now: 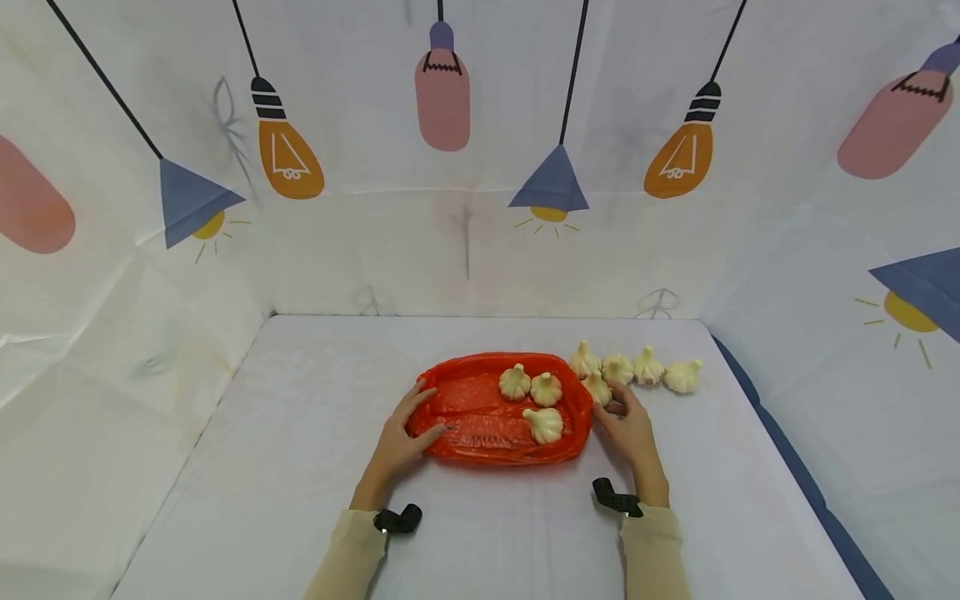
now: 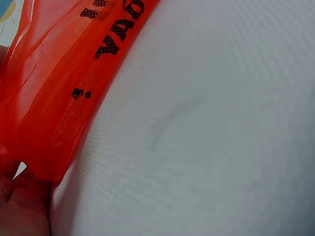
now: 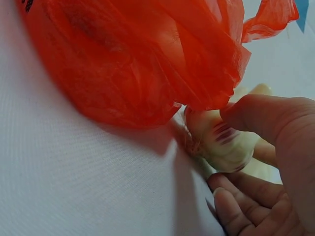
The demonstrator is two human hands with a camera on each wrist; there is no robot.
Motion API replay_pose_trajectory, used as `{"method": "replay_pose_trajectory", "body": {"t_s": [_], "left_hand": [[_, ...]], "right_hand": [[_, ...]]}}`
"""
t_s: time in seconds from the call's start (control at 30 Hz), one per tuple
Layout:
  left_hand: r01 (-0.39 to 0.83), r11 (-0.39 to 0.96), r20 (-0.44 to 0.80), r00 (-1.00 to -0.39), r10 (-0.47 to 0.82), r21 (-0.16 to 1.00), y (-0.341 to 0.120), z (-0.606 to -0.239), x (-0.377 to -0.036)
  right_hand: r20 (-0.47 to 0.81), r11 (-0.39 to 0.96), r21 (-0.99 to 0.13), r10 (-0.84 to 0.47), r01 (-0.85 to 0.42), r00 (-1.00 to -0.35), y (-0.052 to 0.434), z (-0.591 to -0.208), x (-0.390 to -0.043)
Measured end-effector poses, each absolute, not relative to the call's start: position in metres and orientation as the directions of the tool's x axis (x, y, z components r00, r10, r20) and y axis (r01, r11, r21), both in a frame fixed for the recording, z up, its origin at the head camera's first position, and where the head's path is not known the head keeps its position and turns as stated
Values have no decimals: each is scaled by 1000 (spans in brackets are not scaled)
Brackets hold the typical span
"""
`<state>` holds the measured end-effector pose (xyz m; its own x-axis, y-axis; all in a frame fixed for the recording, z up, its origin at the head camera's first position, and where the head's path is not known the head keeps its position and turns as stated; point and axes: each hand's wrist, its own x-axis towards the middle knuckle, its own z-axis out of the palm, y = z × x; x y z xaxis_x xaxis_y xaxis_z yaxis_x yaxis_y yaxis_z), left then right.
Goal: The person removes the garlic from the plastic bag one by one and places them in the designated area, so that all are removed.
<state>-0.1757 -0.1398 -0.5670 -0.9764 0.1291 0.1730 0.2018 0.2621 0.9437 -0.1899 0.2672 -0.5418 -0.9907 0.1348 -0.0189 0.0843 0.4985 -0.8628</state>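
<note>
A red plastic bag (image 1: 472, 400) with black print lies spread in an oval on the table, its rim raised. Three garlic bulbs (image 1: 546, 425) sit inside its right half. My left hand (image 1: 401, 437) grips the bag's left rim, thumb over the inside and fingers along the outer side. At the opposite end, my right hand (image 1: 632, 429) holds a garlic bulb (image 3: 224, 140) between thumb and fingers, just outside the bag's right rim. In the right wrist view, the thumb lies on top of this bulb and the bag's edge hangs against it. The left fingers are partly hidden by the bag.
Several more garlic bulbs (image 1: 648, 367) stand in a row behind and right of my right hand. The white table (image 1: 300, 400) meets a printed cloth wall (image 1: 480, 250) at the back and sides. Each wrist carries a black camera (image 1: 399, 518).
</note>
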Motion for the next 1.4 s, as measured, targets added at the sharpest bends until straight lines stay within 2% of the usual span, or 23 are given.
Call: {"method": "replay_pose_trajectory", "body": {"t_s": [0.33, 0.67, 1.07, 1.2, 1.4], "left_hand": [[235, 266, 199, -967, 156, 935, -142, -565, -175], [193, 279, 155, -976, 151, 941, -143, -564, -174], [192, 253, 162, -977, 137, 948, -140, -560, -172], [212, 264, 178, -973, 147, 941, -143, -566, -174], [229, 273, 191, -969, 157, 934, -143, -567, -174]], "right_hand": [[-28, 500, -861, 134, 92, -991, 266, -542, -190], [-46, 527, -843, 130, 108, -990, 266, -533, -185], [-109, 517, -846, 75, 132, -991, 272, -521, -174], [-80, 520, -849, 42, 90, -996, 273, -505, -172], [39, 525, -850, -4, -36, -999, 266, -477, -174]]}}
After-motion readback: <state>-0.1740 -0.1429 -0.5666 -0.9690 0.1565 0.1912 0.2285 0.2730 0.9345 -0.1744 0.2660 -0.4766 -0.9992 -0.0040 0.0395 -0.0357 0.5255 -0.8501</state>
